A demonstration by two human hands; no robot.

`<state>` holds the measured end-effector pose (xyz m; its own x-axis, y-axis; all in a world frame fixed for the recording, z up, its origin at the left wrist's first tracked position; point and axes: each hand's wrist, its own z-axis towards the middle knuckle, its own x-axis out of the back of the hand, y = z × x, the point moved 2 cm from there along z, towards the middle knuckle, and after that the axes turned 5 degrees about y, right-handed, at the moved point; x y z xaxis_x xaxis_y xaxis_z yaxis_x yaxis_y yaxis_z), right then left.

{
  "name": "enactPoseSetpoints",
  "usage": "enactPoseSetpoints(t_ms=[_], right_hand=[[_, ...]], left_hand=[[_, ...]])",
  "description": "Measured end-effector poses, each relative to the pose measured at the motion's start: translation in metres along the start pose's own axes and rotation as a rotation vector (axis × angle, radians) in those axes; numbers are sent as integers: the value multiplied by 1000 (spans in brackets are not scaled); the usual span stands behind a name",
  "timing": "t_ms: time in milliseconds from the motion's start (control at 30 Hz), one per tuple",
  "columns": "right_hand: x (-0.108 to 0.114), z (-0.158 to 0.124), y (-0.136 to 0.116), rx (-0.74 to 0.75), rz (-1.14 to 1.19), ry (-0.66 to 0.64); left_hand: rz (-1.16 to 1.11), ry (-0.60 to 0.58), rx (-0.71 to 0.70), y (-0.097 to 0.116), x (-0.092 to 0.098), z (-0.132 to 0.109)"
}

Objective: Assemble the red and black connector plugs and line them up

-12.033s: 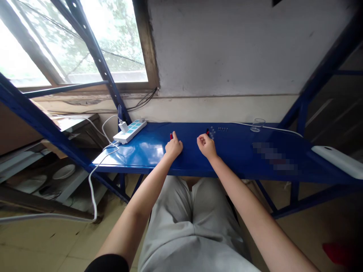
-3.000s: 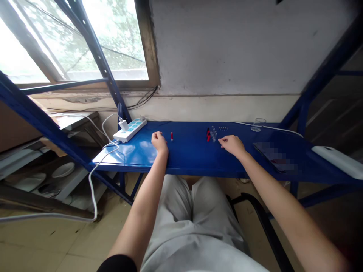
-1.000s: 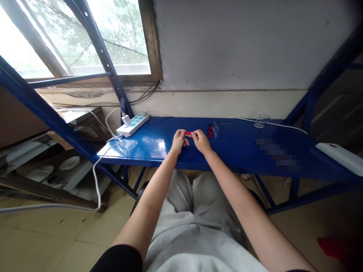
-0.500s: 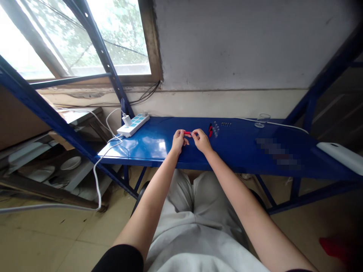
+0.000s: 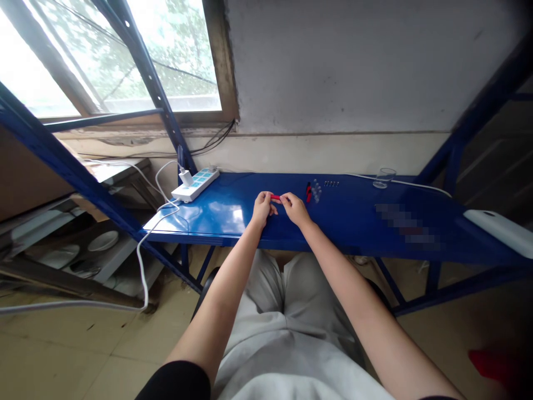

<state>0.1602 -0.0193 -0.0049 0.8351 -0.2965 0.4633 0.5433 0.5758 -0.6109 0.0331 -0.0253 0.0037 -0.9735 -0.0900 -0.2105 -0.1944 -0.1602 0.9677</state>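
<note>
Between both hands' fingers (image 5: 268,199) — red piece (image 5: 275,196), half-hidden.

The small red piece (image 5: 275,196) pinched between both hands is too tiny to identify; a blurred patch (image 5: 406,224) covers part of the tabletop (image 5: 350,222).

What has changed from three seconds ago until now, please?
The left hand took the small red piece off the blue shelf. The right hand came in from the right; both now hold it between them. The power strip, glass and small parts stayed.
</note>
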Motion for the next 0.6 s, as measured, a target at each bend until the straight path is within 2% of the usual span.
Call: enactPoseSetpoints(t_ms=[100, 300, 400, 500, 600], right_hand=[[-1, 0, 2, 3, 5, 3], [0, 1, 3, -33, 42, 5], [3, 2, 3, -71, 92, 28], [5, 2, 2, -105, 124, 73], [6, 3, 2, -98, 149, 109]], left_hand=[[11, 32, -41, -2, 2, 2], [26, 240, -122, -3, 12, 5], [22, 300, -146, -1, 14, 4], [6, 302, -163, 1, 12, 2], [22, 190, -150, 0, 8, 1]])
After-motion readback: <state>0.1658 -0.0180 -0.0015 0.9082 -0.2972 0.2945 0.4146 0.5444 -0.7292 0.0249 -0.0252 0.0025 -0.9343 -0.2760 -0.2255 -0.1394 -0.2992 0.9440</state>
